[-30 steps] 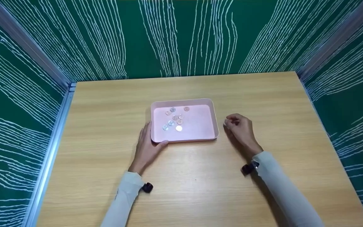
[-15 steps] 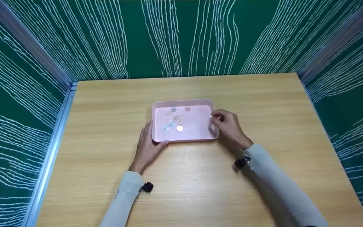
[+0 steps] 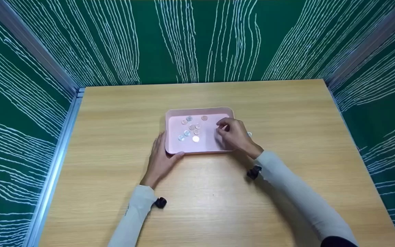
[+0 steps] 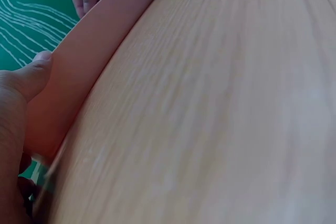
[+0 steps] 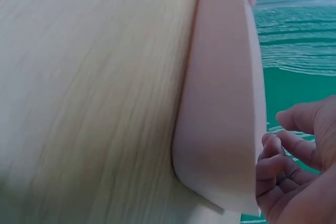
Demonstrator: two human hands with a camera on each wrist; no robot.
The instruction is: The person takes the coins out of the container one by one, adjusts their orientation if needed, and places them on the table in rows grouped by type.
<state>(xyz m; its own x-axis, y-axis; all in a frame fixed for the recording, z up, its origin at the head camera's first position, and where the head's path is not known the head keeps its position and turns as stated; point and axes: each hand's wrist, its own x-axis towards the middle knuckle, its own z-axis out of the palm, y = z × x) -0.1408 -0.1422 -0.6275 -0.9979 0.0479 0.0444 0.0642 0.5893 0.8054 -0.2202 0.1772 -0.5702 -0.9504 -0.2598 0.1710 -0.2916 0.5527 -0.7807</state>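
Observation:
A shallow pink tray [image 3: 214, 146] holds several coins, some silvery and some copper-toned, such as the silvery coin [image 3: 195, 139]. My left hand [image 3: 159, 161] holds the tray at its near left corner, with the thumb at the front rim and the fingers along the left side. Over the right part of the tray is my right hand [image 3: 233, 133]. In the right wrist view its thumb [image 5: 296, 116] and index finger are bent, a small gap between them, the other fingers curled; I cannot tell whether they hold a coin. A small silvery disc [image 3: 249, 134] shows just behind this hand, right of the tray.
Everything stands on a wood-grain table [image 3: 115, 113]. Green walls [image 3: 149, 68] with white wavy lines rise at the back and both sides, with metal posts [image 3: 355, 51] at the corners. A small black camera [image 3: 160, 202] sits at the left wrist.
My right hand has moved left from the table beside the tray to over its right part. The silvery disc on the table has come into view. My left hand stays on the tray.

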